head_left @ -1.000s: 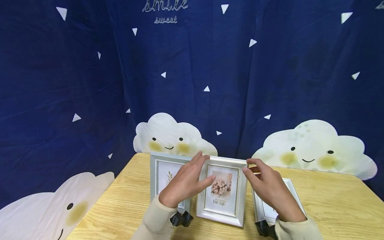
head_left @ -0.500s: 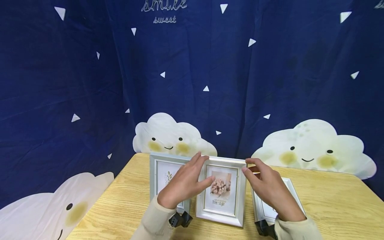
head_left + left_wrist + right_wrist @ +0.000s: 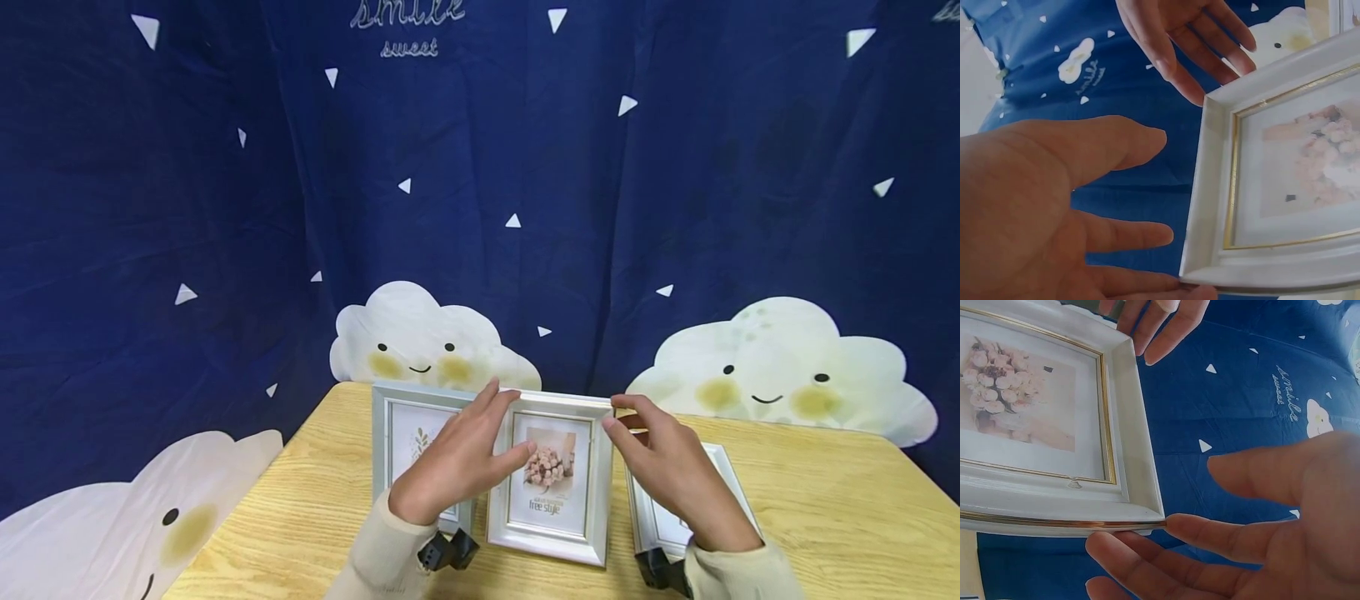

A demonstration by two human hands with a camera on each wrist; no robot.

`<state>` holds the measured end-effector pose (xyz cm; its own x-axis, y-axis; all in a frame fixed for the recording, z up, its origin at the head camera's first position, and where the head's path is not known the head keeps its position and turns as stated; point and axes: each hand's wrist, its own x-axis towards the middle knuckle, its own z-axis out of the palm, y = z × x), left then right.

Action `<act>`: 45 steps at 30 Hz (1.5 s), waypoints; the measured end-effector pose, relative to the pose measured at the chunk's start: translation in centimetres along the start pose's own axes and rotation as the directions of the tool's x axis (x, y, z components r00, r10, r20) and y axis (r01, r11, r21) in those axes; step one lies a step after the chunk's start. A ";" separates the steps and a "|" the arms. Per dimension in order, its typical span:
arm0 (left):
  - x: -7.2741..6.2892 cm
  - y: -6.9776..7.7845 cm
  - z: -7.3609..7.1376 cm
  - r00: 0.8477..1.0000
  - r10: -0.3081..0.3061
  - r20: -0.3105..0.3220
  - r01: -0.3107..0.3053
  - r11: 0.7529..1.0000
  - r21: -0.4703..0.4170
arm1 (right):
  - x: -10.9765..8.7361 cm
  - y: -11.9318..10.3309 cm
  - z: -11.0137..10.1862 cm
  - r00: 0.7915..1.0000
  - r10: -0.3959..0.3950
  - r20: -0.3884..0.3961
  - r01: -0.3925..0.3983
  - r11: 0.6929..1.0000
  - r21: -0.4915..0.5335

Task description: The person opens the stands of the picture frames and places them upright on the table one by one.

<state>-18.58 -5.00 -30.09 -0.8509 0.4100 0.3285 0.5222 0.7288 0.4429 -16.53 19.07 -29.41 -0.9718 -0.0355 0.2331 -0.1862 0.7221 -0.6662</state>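
A white picture frame [image 3: 557, 483] with a gold inner line and a pink flower print stands upright on the wooden table, in the middle of the head view. My left hand [image 3: 459, 457] reaches to its top left corner. In the left wrist view the lower fingers of that left hand [image 3: 1041, 212] touch the corner, while thumb and index finger stay apart from it. At the top right corner is my right hand [image 3: 666, 460]. Its index fingertip touches the frame corner in the right wrist view, other fingers lie behind the edge, and the thumb of this right hand [image 3: 1297, 519] stands off.
A pale grey-green picture frame [image 3: 381, 446] stands left of the white one, partly behind my left arm. To the right lies another white frame [image 3: 731, 475], partly hidden by my right hand. Behind the wooden table [image 3: 300, 500] hangs a dark blue curtain [image 3: 450, 250] with clouds.
The whole head view has shifted slightly. Both hands and the frames keep the same places relative to each other.
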 end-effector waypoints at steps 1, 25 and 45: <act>-0.1 0.1 -0.1 1.000 -0.002 -0.004 0.002 1.000 0.001 | 0.0 0.0 -0.1 1.000 0.000 0.000 0.000 1.000 -0.003; 0.0 4.7 1.3 0.959 0.193 -0.207 -0.204 0.978 -0.032 | -1.7 3.0 -3.7 0.996 0.041 -0.084 -0.043 0.999 -0.029; 3.4 10.1 9.0 0.978 0.205 0.030 -0.188 0.939 -0.286 | -2.3 7.2 -6.6 0.986 0.161 -0.032 -0.162 0.987 -0.015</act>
<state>-16.72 8.69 -31.99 -0.7270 0.5673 0.3868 0.6671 0.4505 0.5933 -14.64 28.95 -30.06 -0.9839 0.1039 0.1454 -0.0243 0.7284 -0.6847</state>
